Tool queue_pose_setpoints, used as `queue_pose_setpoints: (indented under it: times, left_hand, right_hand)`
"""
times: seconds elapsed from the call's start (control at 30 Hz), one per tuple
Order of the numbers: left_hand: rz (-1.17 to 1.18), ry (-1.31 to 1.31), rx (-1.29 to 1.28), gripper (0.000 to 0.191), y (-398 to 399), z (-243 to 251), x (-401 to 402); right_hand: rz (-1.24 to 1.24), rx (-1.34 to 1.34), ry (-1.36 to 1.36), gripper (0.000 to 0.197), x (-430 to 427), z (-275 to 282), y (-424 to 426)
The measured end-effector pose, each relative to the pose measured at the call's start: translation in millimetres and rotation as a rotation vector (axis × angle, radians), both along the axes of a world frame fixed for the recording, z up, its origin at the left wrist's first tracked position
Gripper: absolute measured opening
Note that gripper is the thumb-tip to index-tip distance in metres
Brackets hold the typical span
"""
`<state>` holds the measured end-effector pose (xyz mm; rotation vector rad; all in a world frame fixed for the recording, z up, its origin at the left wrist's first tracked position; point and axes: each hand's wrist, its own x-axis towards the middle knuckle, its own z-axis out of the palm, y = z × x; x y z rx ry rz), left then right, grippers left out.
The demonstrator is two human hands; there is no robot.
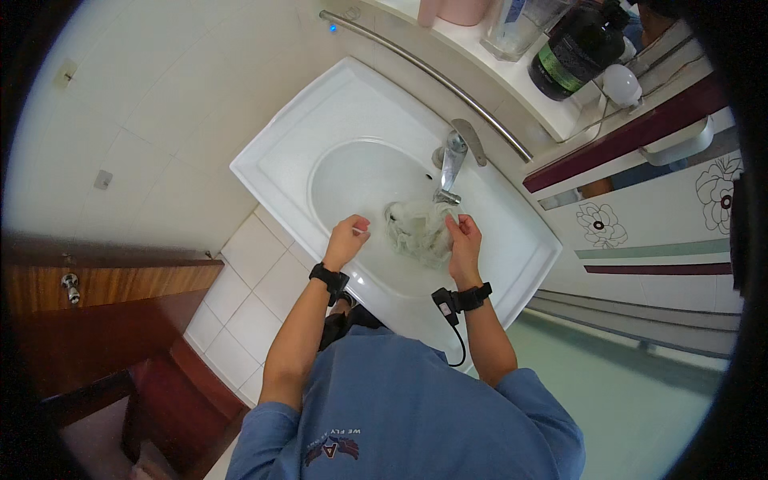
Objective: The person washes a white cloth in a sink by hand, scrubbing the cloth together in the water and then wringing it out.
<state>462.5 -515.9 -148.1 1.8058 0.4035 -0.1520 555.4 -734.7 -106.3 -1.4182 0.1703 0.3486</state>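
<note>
A pale greenish-white wet cloth (420,234) lies bunched in the white washbasin (354,102), below the chrome faucet (453,159). My right hand (465,243) pinches the cloth's right edge between thumb and fingers, just below the spout. Over the near left rim of the bowl is my left hand (348,239), its fingers curled and apart from the cloth. A small white spot shows at its fingertips, and I cannot tell whether it is a held thing. Both wrists wear black straps, the right one with a cable.
Behind the basin runs a metal towel bar (420,66). Above it, a white shelf (468,42) bears a dark pump bottle (576,54) and a clear container (519,30). A wooden door (120,294) stands at left. A white handle (678,144) juts out at right.
</note>
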Motion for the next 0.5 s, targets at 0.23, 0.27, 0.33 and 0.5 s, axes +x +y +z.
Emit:
queue_pose_setpoints:
  times: [0.23, 0.27, 0.33, 0.5]
  left_hand:
    - [0.075, -0.232, -0.202, 0.028, -83, 20, 21]
    - [0.142, -0.222, -0.313, 0.025, -85, 15, 23]
    - [0.154, -0.225, -0.303, 0.021, -75, 17, 23]
    - [0.224, -0.204, -0.482, 0.013, -45, 49, 23]
  right_hand:
    - [0.277, 0.299, 0.249, 0.024, -3, 6, 1]
    - [0.343, 0.336, 0.249, 0.029, -3, 13, 2]
    - [0.405, 0.250, 0.131, 0.033, -5, 21, -2]
    - [0.623, -0.235, -0.099, 0.040, -7, 13, -17]
